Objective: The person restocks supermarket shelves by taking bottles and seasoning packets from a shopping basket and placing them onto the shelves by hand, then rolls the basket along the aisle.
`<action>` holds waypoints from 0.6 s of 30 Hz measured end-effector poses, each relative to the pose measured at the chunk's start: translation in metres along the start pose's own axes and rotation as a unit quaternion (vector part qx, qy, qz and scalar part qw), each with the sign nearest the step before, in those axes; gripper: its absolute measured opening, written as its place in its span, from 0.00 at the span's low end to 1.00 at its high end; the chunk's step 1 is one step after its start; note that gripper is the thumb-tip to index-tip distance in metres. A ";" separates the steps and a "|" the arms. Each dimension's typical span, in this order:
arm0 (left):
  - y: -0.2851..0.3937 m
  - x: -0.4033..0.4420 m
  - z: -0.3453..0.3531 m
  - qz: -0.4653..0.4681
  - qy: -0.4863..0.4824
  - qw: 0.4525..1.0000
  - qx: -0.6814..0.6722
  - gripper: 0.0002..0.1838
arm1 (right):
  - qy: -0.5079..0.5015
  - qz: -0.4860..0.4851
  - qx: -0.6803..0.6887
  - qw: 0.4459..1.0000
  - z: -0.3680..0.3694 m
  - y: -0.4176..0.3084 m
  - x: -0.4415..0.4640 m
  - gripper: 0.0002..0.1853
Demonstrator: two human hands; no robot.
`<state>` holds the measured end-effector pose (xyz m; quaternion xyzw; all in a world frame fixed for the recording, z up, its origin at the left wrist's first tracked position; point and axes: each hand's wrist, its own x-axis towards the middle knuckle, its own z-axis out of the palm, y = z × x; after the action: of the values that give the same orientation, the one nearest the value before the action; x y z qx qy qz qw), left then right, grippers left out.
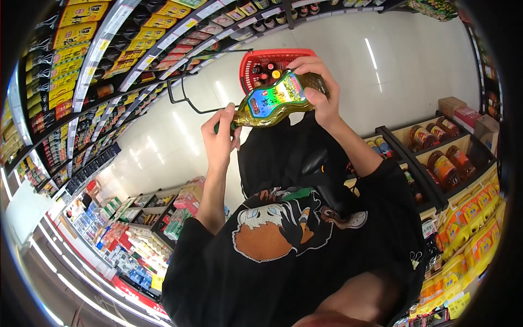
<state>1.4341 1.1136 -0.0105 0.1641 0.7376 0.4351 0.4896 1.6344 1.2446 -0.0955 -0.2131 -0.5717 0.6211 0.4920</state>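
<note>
A bottle of yellow-green liquid (275, 101) with a blue, green and yellow label lies sideways in the air before my chest. Around its neck and green cap, at the left end, the fingers of my left hand (220, 129) are closed. My right hand (318, 90) grips the wide base at the other end, thumb on the near side and fingers on the far side. Just beyond the bottle stands a red basket (248, 68) on the floor, with several bottles (267, 70) inside; the bottle and my right hand hide part of it.
Shelves of yellow-labelled packs (76, 35) and dark bottles curve along the left and top. At the right are a rack with large bottles (444, 166), cardboard boxes (452, 104) and yellow oil jugs (468, 223). A black metal frame (188, 101) juts out from the left shelves.
</note>
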 end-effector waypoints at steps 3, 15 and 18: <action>0.019 0.022 -0.023 0.050 -0.017 0.998 0.022 0.20 | 0.034 0.053 0.004 0.998 0.020 -0.011 0.014 0.29; 0.132 0.098 -0.066 0.260 -0.153 0.909 0.287 0.15 | -0.028 0.402 0.085 0.911 0.044 -0.012 0.051 0.28; 0.160 0.119 -0.071 0.162 -0.235 0.925 0.252 0.16 | -0.085 0.414 0.139 0.896 0.048 -0.006 0.059 0.27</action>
<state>1.2872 1.2496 0.0589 0.4967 0.6503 0.2571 0.5140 1.5718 1.2703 -0.0597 -0.3060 -0.3795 0.8574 0.1648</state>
